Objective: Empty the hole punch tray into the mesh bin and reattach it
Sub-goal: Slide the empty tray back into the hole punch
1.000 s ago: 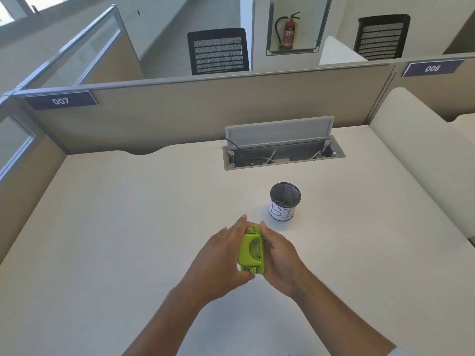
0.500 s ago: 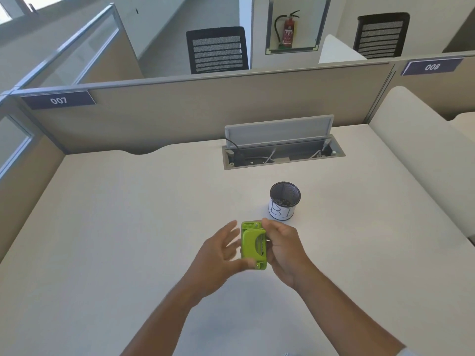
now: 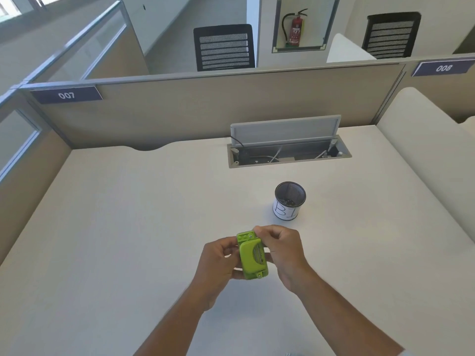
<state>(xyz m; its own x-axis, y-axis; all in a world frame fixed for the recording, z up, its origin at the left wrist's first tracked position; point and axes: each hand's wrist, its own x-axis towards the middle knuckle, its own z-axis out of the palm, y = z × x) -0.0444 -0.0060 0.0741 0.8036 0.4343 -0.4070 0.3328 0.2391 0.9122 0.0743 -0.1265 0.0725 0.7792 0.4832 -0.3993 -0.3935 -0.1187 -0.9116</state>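
Observation:
A small lime-green hole punch [image 3: 252, 255] is held upright above the desk between both hands. My left hand [image 3: 218, 260] grips its left side and underside. My right hand [image 3: 282, 250] pinches its top right edge with thumb and forefinger. The tray sits on the punch's far side and I cannot tell whether it is seated. A black mesh bin [image 3: 290, 200] with a white paper label stands on the desk beyond my right hand, with small dark bits at its bottom.
An open cable box [image 3: 288, 152] with a raised grey lid is set into the desk [image 3: 128, 227] behind the bin. Beige partitions close the back and left. A pale raised divider [image 3: 424, 150] runs along the right.
Both hands turned the hole punch so its green handle side faces me. My left hand opened briefly, then closed on it again; my right fingers moved to its top corner.

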